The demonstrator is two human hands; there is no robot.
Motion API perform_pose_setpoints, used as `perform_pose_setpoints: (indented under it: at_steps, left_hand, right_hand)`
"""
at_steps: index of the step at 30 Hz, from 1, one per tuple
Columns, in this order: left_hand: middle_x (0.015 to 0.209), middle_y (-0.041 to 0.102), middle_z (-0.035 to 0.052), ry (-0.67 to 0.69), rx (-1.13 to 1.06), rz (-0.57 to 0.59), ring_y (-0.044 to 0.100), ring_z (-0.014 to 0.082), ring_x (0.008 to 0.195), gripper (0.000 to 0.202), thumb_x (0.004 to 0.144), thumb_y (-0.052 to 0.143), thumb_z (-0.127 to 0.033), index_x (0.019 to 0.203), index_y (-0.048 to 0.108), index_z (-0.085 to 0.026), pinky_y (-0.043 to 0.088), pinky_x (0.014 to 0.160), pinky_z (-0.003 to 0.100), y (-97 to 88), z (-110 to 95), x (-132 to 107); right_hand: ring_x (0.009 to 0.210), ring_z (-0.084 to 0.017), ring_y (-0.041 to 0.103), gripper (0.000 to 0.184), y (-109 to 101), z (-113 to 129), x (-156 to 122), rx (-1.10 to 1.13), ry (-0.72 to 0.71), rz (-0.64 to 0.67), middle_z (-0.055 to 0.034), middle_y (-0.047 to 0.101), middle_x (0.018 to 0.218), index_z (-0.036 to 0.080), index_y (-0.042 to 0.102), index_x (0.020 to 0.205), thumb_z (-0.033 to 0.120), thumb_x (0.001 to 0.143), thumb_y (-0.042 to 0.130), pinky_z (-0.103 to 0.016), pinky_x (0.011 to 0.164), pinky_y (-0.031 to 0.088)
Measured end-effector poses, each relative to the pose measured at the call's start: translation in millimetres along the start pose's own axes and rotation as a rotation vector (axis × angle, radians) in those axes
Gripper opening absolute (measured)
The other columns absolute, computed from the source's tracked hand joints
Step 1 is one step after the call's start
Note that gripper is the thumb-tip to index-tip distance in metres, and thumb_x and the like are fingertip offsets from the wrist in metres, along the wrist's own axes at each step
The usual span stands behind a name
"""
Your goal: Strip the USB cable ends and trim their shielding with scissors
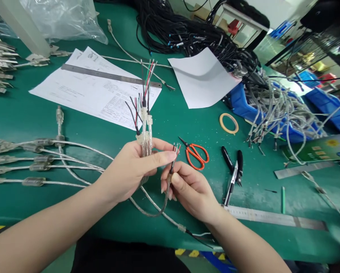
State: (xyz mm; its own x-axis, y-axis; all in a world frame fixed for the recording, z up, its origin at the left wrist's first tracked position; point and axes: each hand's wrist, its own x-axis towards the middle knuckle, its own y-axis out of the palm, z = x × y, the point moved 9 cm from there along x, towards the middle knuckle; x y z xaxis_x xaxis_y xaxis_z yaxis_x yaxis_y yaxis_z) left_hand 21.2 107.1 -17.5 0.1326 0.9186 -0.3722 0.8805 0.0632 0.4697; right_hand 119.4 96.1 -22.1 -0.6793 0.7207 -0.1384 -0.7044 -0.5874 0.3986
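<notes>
1. Steel ruler [272,218]: flat along the near edge of the worktop [184,123], right of the hands.
2. Right hand [189,189]: above the near edge, middle; grip pinched on a single cable [173,163] just below its stripped wires.
3. Left hand [132,167]: beside the right; grip closed round a cable bundle [145,117], held upright with the coloured wire ends on top.
4. Cutters [234,170]: black handles, just right of the right hand.
5. Scissors [196,154]: orange handles, just beyond the right hand.
6. Tape ring [229,123]: farther back, to the right.
7. Printed sheets [93,91]: towards the far left corner.
8. Black cable heap [187,34]: far edge.
</notes>
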Motion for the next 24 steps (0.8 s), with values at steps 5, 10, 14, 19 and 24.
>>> perform_pose_setpoints:
  at_steps: [5,10,14,19,24]
  left_hand:
    - [0.063,0.052,-0.0022,0.024,-0.007,-0.062,0.032,0.0048,0.046,0.012,0.072,0.078,-0.025,0.076,0.069,-0.018,0.025,0.044,0.021,-5.5,-2,1]
    - [0.069,0.056,-0.0020,0.021,-0.044,-0.061,0.035,0.0027,0.044,0.006,0.074,0.073,-0.021,0.072,0.068,-0.019,0.027,0.043,0.019,-3.8,-2,0]
    - [0.068,0.054,-0.0032,0.030,-0.064,-0.089,0.035,0.0025,0.046,0.007,0.073,0.074,-0.019,0.070,0.067,-0.018,0.028,0.044,0.017,-5.0,-4,0]
    - [0.052,0.040,-0.0063,0.057,-0.077,-0.073,0.033,0.0043,0.047,0.010,0.081,0.069,-0.025,0.074,0.068,-0.017,0.028,0.043,0.014,-2.7,-7,0]
    - [0.056,0.058,-0.0006,-0.019,-0.002,0.190,0.060,0.0130,0.054,0.017,0.081,0.073,-0.028,0.072,0.069,-0.015,0.052,0.056,0.025,18.6,-1,-1]
  right_hand:
    - [0.061,-0.008,0.047,0.019,3,-4,0,-0.009,0.027,0.014,-0.0023,0.060,0.079,0.016,0.059,0.094,0.034,0.098,0.055,-0.022,0.056,0.040]
    - [0.061,-0.007,0.047,0.017,6,-6,0,-0.005,0.029,0.043,-0.0020,0.060,0.080,0.016,0.058,0.095,0.032,0.099,0.054,-0.021,0.056,0.039]
    - [0.059,-0.007,0.045,0.018,7,-7,0,0.035,0.052,0.062,-0.0018,0.060,0.079,0.016,0.058,0.094,0.032,0.099,0.054,-0.021,0.055,0.037]
    - [0.060,-0.007,0.044,0.017,7,-7,2,0.116,0.062,0.067,-0.0020,0.060,0.079,0.016,0.061,0.094,0.032,0.097,0.057,-0.021,0.056,0.035]
    - [0.061,-0.008,0.044,0.018,4,-4,4,0.167,0.018,0.041,-0.0018,0.059,0.076,0.016,0.062,0.088,0.033,0.094,0.061,-0.021,0.055,0.035]
